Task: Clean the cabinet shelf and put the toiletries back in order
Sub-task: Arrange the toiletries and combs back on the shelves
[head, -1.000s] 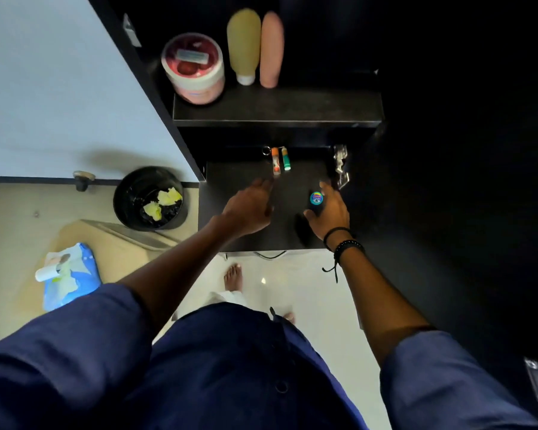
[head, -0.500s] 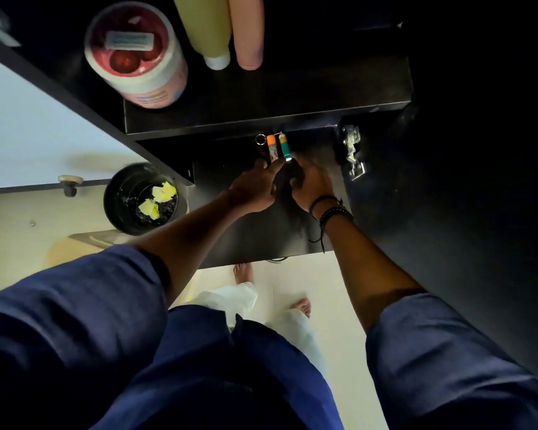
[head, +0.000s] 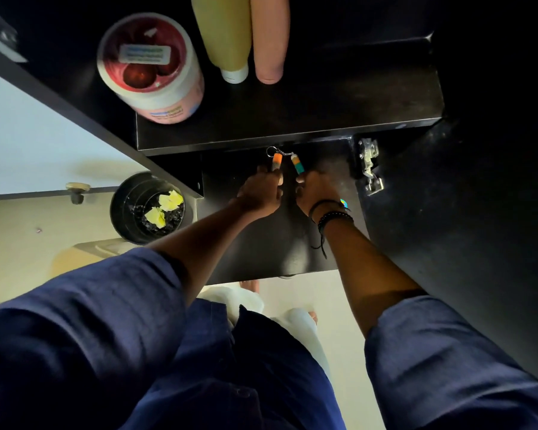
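Two small keyring tubes lie at the back of the dark lower shelf (head: 261, 249). My left hand (head: 260, 193) is closed around the orange-capped tube (head: 276, 161). My right hand (head: 316, 190) pinches the teal-and-orange tube (head: 298, 164). A small round colourful tin (head: 343, 202) peeks out beside my right wrist. On the upper shelf (head: 323, 119) stand a pink-and-white jar (head: 149, 68), a yellow-green bottle (head: 225, 35) and a pink bottle (head: 270, 38).
A metal door hinge (head: 368, 164) sits on the cabinet's right wall. A black bin (head: 146, 207) holding crumpled yellow paper stands on the floor at left. The open cabinet door (head: 448, 228) hangs dark on the right. My feet show below the shelf edge.
Both hands reached back along the lower shelf and closed on the two tubes. The round tin left my right hand and now lies by my wrist. My head moved closer.
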{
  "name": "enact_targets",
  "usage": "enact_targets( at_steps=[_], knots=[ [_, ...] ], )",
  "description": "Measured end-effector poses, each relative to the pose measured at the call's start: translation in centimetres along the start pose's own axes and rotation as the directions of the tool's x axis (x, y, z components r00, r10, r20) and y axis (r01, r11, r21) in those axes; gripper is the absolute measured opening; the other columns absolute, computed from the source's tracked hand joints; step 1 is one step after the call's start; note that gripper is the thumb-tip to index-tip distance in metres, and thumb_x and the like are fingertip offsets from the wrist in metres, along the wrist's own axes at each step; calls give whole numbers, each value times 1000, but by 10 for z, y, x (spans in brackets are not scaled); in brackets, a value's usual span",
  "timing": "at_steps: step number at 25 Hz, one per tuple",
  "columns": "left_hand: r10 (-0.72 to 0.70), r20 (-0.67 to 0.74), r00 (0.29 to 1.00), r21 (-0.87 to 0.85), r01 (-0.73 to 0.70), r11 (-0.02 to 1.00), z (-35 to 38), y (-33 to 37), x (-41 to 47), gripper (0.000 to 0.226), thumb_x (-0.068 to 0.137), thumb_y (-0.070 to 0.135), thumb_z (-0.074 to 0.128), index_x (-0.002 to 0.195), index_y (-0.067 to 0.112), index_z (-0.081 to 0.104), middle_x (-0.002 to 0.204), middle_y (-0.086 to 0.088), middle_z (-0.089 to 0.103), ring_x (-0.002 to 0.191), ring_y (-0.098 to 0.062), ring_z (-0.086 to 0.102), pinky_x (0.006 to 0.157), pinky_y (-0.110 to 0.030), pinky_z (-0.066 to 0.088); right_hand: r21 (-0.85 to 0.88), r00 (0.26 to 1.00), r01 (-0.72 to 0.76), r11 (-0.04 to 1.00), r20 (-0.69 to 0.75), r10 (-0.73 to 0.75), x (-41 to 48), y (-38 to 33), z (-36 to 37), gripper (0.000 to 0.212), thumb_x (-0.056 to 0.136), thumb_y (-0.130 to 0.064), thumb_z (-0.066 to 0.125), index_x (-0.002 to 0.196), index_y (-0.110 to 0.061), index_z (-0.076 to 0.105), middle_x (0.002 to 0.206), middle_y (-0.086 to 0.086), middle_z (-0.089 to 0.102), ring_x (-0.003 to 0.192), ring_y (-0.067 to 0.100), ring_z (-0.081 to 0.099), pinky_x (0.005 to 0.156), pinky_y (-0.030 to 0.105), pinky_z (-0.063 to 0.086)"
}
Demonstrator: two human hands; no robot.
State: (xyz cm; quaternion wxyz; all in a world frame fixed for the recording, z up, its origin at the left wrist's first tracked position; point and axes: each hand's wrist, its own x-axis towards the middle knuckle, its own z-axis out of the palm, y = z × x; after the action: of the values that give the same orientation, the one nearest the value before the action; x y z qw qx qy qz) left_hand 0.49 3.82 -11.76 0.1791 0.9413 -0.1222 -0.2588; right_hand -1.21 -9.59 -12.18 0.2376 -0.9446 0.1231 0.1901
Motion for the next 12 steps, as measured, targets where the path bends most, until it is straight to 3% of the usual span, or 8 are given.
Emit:
enact_targets(
  at_steps=[5,9,12],
  knots=[
    [-70,-161,984,-142,48,989,2,-12,-24,27,85,9,62,112,13,58,105,-10,67,97,-26,65,78,-34,52,0,997,-37,999,-64,37,-19,6,10,29,85,-20,65,111,-7,60,115,16,64,110,36,56,89,37,45],
    [-172,-263,949,-301,89,950,-7,-4,-57,15,83,12,60,97,14,57,95,-7,70,90,-25,66,70,-28,46,384,985,-89,919,-104,139,-40,-3,3,26,77,-16,72,101,-10,63,98,13,70,95,32,66,84,37,53],
    [-186,-310,932,-367,63,928,-11,0,-90,23,84,15,62,106,19,57,99,-3,71,91,-22,67,70,-26,45,476,980,-33,879,-155,121,-64,-9,-12,26,81,-17,70,105,-9,67,98,14,72,94,32,67,86,43,54]
  ],
)
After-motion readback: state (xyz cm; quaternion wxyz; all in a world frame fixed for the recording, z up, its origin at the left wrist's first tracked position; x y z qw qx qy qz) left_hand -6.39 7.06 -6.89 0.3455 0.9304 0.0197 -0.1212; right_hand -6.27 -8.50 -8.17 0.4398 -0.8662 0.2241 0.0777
